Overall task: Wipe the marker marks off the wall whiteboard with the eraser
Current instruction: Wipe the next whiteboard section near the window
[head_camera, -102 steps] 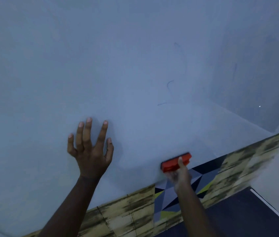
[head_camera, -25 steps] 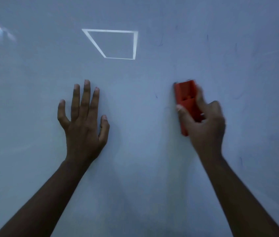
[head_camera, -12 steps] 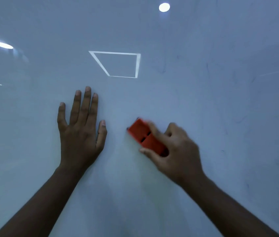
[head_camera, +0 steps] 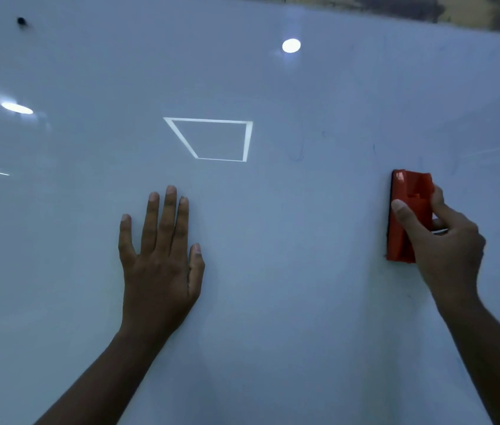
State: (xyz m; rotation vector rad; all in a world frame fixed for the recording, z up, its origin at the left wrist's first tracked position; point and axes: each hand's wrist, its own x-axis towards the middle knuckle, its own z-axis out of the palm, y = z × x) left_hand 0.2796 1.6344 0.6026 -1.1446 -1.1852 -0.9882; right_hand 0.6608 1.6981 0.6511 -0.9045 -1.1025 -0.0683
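Half the eraser (head_camera: 408,210) behind right fingers (head_camera: 403,214).

one head view, close to the whiteboard (head_camera: 273,302), faces it squarely from just behind both arms

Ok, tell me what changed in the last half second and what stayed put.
The right hand swept the red eraser rightward across the whiteboard, away from the left hand, and turned it from tilted to upright. Unchanged: the right hand grips the eraser, and the left hand lies flat with straight fingers on the board. Faint marks remain up and left of the eraser.
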